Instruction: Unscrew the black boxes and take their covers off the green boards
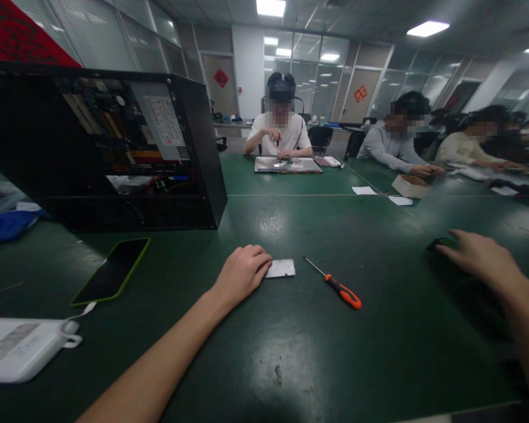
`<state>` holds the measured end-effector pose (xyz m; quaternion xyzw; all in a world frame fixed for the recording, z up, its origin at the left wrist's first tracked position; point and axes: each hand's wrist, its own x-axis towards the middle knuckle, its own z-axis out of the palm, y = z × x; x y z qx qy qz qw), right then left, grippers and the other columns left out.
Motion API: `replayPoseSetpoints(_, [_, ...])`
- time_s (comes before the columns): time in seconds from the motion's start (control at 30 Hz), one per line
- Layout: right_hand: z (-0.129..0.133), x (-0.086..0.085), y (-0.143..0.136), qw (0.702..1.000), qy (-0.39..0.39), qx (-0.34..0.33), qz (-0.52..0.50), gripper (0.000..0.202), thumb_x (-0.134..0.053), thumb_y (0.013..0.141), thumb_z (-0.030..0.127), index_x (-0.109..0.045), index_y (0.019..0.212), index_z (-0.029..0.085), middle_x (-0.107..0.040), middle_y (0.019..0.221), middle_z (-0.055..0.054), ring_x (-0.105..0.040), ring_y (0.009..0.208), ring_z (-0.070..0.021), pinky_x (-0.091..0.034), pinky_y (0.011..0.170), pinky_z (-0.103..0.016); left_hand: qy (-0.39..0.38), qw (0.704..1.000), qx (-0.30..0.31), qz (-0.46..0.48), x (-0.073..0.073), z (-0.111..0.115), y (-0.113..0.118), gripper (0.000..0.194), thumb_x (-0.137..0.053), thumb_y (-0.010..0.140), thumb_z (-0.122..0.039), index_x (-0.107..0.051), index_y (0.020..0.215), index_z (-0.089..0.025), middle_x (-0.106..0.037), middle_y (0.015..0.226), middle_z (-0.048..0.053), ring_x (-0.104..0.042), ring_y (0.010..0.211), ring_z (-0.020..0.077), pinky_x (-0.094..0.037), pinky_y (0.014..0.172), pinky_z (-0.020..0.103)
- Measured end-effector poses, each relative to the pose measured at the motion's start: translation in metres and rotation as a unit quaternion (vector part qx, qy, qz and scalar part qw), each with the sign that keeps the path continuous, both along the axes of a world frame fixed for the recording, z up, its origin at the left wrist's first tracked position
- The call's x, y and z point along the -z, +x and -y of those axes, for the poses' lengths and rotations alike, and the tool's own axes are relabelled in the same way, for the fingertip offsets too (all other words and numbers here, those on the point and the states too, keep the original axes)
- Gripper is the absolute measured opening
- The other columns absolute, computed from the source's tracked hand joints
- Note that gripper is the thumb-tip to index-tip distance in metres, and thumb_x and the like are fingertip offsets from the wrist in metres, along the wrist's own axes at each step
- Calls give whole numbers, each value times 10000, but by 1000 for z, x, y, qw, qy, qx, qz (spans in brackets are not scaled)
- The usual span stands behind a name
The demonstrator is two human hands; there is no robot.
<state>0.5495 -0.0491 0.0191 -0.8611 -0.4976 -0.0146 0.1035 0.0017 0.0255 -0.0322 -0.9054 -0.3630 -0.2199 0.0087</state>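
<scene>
My left hand rests on the green table with its fingers curled over the left end of a flat silver rectangular piece. To the right of that piece lies a screwdriver with an orange and black handle, its tip pointing back and left. At the far right, my right hand is partly blurred, thumb and fingers closed around a small dark object. Most of that object is hidden, so its kind is unclear.
An open black computer case stands at the back left. Nearer are a phone with a green edge and a white power bank with a cable. Across the table, a person works with a screwdriver over a flat panel; a small box sits right.
</scene>
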Motion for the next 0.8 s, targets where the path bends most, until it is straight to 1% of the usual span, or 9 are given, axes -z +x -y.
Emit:
replayPoseSetpoints(0.13, [-10,-15,-107,975,42,-203,-83,558,-491,964,558,-607,1390,218,-656,1406,-132,-650,1246,-290,-504,1094,-448,70,994,63,54,-3,10,6,170,-577,1041,-228,-737,1076,-183,-728,1029,65,-659,899,201,-498,785,357])
replayPoseSetpoints(0.17, [-10,-18,-139,942,50,-272,-191,562,-478,993,561,-583,1428,221,-644,1425,-137,-650,1252,-284,-506,1097,-461,94,990,83,58,-5,14,8,174,-571,1045,-231,-734,1078,-180,-731,1019,67,-656,882,195,-495,766,352])
replayPoseSetpoints(0.23, [-9,-21,-200,841,13,-359,-405,611,-433,1028,592,-487,1525,241,-619,1461,-149,-684,1205,-270,-558,1035,-479,149,980,116,64,-9,23,12,167,-574,1041,-222,-731,1075,-174,-737,998,65,-654,846,185,-487,719,339])
replayPoseSetpoints(0.3, [-6,-20,-248,763,-33,-382,-521,627,-448,1030,608,-495,1525,225,-641,1433,-156,-707,1163,-254,-564,1029,-483,207,967,140,48,-15,32,15,153,-581,1030,-202,-723,1074,-169,-747,969,58,-650,808,181,-479,676,338])
replayPoseSetpoints(0.37, [-3,-13,-280,721,-76,-401,-560,587,-501,1016,604,-586,1451,220,-672,1396,-137,-698,1176,-242,-545,1053,-465,261,950,168,37,-22,39,14,134,-594,1015,-176,-712,1076,-159,-761,949,48,-640,751,175,-457,614,336])
replayPoseSetpoints(0.47, [2,4,-303,644,-143,-395,-640,577,-489,1019,611,-646,1376,186,-777,1111,-125,-739,1029,-234,-579,937,-421,314,929,194,39,-31,46,8,172,-559,1027,-169,-692,1133,-144,-784,999,68,-678,798,188,-491,612,327])
replayPoseSetpoints(0.57, [7,17,-309,555,-182,-356,-729,554,-482,1036,566,-633,1367,149,-759,889,-93,-731,808,-196,-570,769,-341,336,920,197,36,-36,48,3,209,-527,1044,-187,-673,1188,-146,-789,1030,84,-707,858,200,-524,631,316])
replayPoseSetpoints(0.67, [10,20,-308,550,-155,-361,-737,449,-534,1037,481,-655,1344,177,-725,918,-59,-662,764,-138,-520,707,-272,342,921,184,40,-37,50,4,203,-542,1049,-214,-665,1196,-146,-788,1015,77,-715,863,200,-536,643,310])
replayPoseSetpoints(0.8, [7,17,-302,621,-102,-410,-660,452,-534,1045,462,-641,1388,188,-708,995,-50,-640,800,-129,-520,748,-287,312,937,151,37,-33,50,10,184,-578,1047,-234,-666,1188,-155,-785,1086,74,-725,908,207,-552,680,311])
